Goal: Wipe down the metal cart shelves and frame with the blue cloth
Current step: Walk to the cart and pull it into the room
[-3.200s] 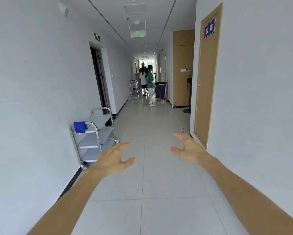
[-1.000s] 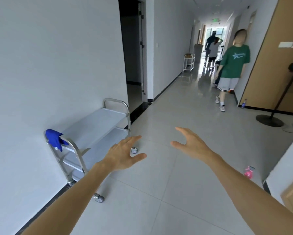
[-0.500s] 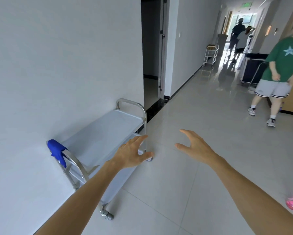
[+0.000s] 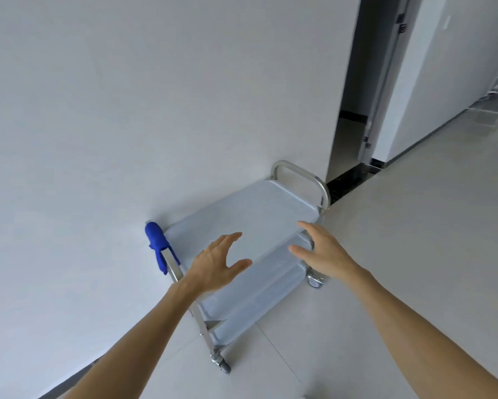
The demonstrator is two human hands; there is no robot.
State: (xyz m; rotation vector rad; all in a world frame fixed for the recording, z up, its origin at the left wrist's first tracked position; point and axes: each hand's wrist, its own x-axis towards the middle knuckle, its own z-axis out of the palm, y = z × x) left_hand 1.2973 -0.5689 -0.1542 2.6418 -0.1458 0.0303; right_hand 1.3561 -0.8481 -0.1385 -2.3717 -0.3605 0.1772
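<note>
View has closed in on the cart [image 4: 250,223] since 0.5 s ago; the passers-by are out of frame. Both hands, left [image 4: 216,264] and right [image 4: 325,251], hover over its top shelf, fingers spread, holding nothing. Blue cloth [image 4: 155,241] hangs on the near handle, by the wall.

The cart [image 4: 250,220] stood at mid-frame against the wall [image 4: 127,110], with a doorway [image 4: 357,96] to its upper right. The cloth [image 4: 155,240] hung over the handle at its lower-left end. Both hands, left [image 4: 216,266] and right [image 4: 325,251], hovered before its shelves, touching nothing
</note>
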